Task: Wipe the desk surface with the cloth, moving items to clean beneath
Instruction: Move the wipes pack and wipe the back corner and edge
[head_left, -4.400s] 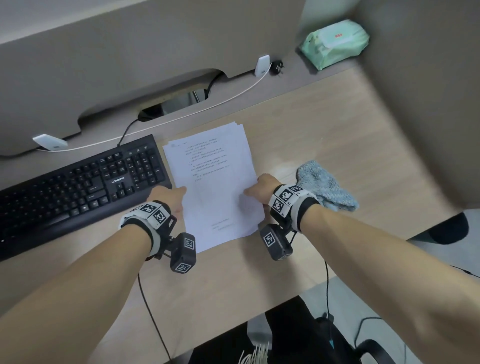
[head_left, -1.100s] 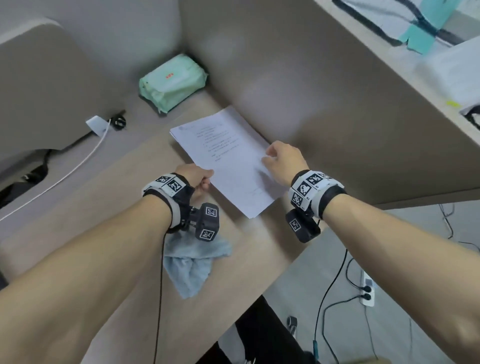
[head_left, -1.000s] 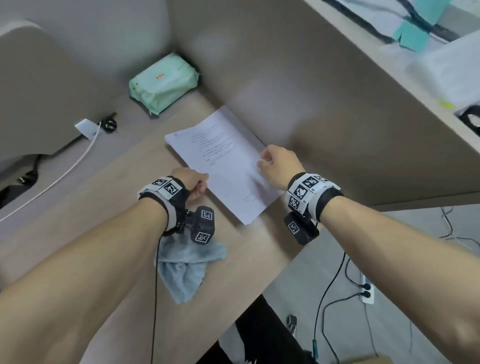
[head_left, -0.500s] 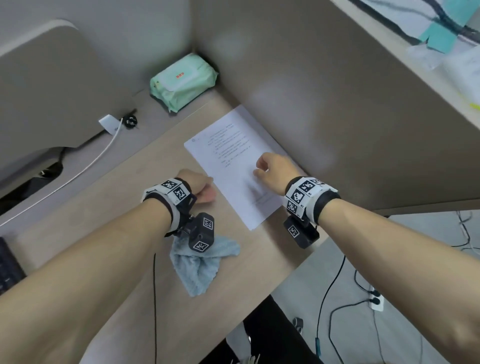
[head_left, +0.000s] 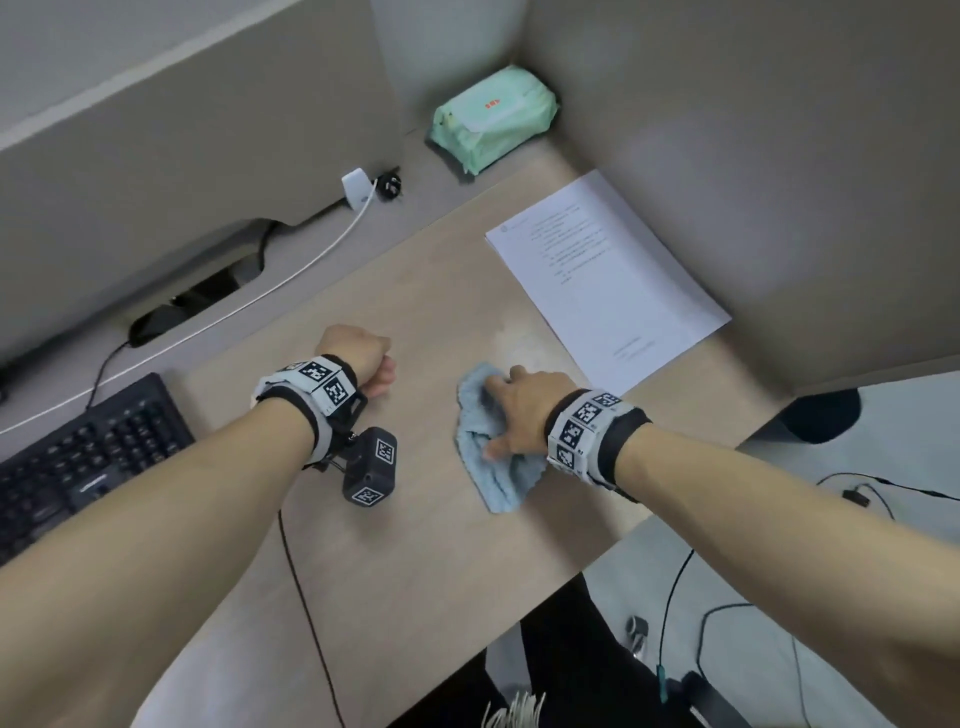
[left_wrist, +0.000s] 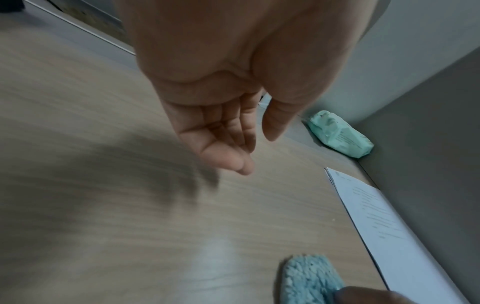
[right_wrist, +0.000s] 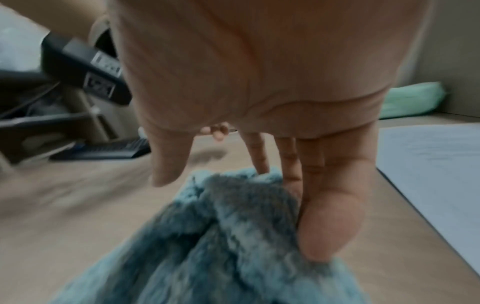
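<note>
— Blue and fluffy, the crumpled microfibre cloth (head_left: 491, 457) lies on our pale wood-grain desk (head_left: 415, 561), near the front edge, and our right hand (head_left: 524, 410) sits on top of it.

— How do we hold it?

— Our right wrist view shows the fingers (right_wrist: 330, 216) reaching down into the folds with the thumb apart on the other side, so we grip a bunch of the fabric (right_wrist: 221, 236) between them. The rest of the cloth trails back under the wrist.

— And our left hand (head_left: 358, 358)?

— It hovers just above the bare desk, to the left of the cloth, holding nothing. From the left wrist view the fingers (left_wrist: 221, 144) hang loosely curled, with their shadow on the wood beneath.

— Where is the paper?

— The white stack of printed sheets (head_left: 608, 275) lies flat along the grey partition wall (head_left: 753, 182) on the right, its near corner just beside the cloth but not touching it.

— What else do we see?

— A mint-green soft pack of wipes (head_left: 493, 117) lies in the far corner. A black keyboard (head_left: 78, 467) sits at the left, and a thin white cable (head_left: 291, 275) runs along the grey strip behind the desk to a small white plug (head_left: 356, 187).
</note>
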